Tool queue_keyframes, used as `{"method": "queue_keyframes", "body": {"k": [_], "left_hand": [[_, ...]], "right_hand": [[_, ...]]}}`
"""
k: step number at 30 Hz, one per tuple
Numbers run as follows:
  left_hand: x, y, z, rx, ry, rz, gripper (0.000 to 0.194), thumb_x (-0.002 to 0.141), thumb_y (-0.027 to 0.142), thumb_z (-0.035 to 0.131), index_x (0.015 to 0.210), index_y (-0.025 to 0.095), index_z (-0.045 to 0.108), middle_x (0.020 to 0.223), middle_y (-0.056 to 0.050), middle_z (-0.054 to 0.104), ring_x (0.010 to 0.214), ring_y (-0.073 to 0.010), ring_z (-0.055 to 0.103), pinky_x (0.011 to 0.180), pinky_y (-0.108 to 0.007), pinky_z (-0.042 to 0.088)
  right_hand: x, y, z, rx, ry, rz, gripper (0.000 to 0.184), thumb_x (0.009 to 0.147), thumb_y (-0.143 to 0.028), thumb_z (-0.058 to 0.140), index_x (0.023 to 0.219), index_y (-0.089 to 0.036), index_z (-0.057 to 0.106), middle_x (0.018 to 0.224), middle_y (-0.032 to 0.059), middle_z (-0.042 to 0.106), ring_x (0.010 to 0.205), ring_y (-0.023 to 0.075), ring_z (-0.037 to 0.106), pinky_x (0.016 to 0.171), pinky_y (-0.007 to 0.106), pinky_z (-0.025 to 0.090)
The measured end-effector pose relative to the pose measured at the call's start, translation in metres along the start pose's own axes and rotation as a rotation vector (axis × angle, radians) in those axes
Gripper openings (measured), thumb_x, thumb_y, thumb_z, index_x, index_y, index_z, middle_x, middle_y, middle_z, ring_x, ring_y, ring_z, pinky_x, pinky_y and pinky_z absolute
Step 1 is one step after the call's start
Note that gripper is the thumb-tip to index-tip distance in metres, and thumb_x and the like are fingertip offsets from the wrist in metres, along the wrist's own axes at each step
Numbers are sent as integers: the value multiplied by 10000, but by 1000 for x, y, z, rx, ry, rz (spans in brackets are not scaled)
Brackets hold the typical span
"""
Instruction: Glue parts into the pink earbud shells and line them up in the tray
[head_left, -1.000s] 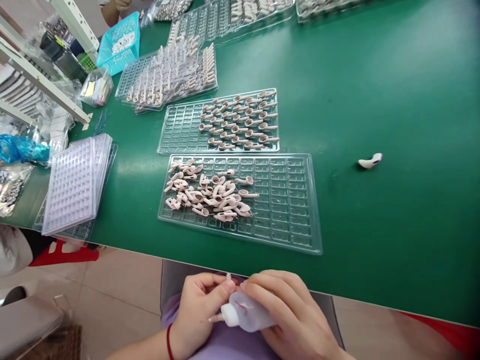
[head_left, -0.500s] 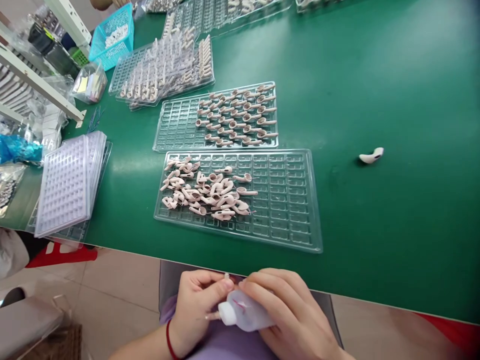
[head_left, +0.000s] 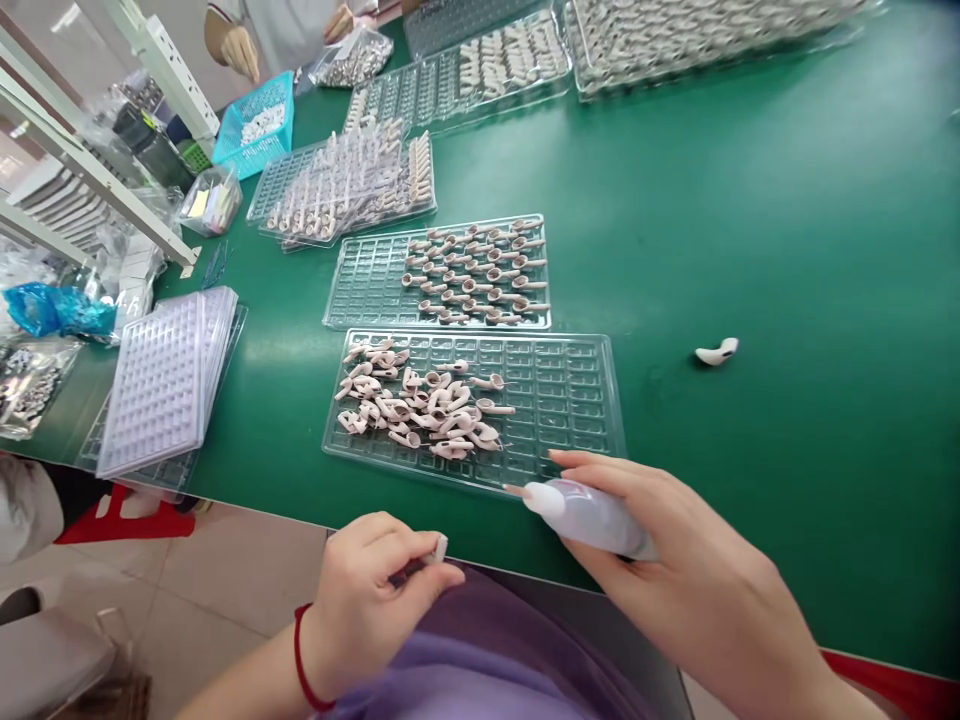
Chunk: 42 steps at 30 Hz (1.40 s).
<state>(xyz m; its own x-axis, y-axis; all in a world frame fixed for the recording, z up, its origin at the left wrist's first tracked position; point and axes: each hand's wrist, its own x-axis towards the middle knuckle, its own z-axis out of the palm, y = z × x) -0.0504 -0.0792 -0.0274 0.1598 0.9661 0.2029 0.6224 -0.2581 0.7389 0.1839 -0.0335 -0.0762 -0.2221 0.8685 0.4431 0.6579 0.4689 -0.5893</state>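
Note:
My left hand (head_left: 382, 590), with a red band at the wrist, pinches a small white earbud shell (head_left: 439, 548) between thumb and finger, close to the table's front edge; most of the piece is hidden. In my right hand (head_left: 682, 560) lies a translucent squeeze bottle (head_left: 600, 518) with a white cap, its thin nozzle pointing left over the near edge of a clear tray (head_left: 570, 400). Heaped in that tray's left part are several white earbud shells (head_left: 450, 410), some with thin wires. One single earbud shell (head_left: 718, 352) lies alone on the green table to the right.
Behind stands a second clear tray (head_left: 367, 280) with shells in rows. Farther back are stacked trays (head_left: 270, 190), a blue basket (head_left: 281, 135) and another person's hand (head_left: 241, 52). White trays (head_left: 154, 390) are stacked at left, below a metal shelf post (head_left: 180, 75).
My right hand has moved the bottle right and up, away from my left hand, to over the table edge. My left hand has shifted slightly left, still pinching the shell. The camera view has tilted up.

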Motion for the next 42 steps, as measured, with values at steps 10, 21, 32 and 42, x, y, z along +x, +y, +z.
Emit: {"method": "queue_keyframes", "body": {"k": [10, 21, 32, 42], "left_hand": [[12, -4, 0, 109, 11, 107, 89, 838, 219, 734, 882, 142, 737, 674, -31, 669, 600, -131, 612, 571, -221, 511], [150, -50, -34, 280, 88, 182, 117, 831, 110, 712, 891, 193, 770, 822, -25, 732, 743, -142, 687, 711, -232, 554], [243, -84, -16, 466, -76, 87, 221, 847, 53, 631, 882, 203, 789, 866, -33, 736, 814, -179, 681, 776, -277, 537], [224, -55, -19, 349, -62, 98, 232, 821, 30, 635, 919, 181, 781, 930, -56, 680, 838, -181, 658, 798, -303, 545]], "right_hand": [[0, 4, -12, -146, 44, 191, 195, 913, -381, 509, 1033, -251, 589, 1002, 77, 721, 870, 253, 700, 732, 353, 546], [52, -7, 16, 54, -40, 292, 212, 790, -384, 561, 911, -231, 643, 827, 57, 735, 654, 221, 680, 557, 302, 488], [47, -6, 2, 259, -72, 562, 198, 720, -422, 640, 839, -264, 626, 734, -11, 685, 578, 157, 598, 499, 234, 457], [44, -6, -3, 589, 0, 767, 326, 700, -467, 739, 905, -229, 654, 759, 3, 674, 587, 145, 571, 498, 231, 466]]}}
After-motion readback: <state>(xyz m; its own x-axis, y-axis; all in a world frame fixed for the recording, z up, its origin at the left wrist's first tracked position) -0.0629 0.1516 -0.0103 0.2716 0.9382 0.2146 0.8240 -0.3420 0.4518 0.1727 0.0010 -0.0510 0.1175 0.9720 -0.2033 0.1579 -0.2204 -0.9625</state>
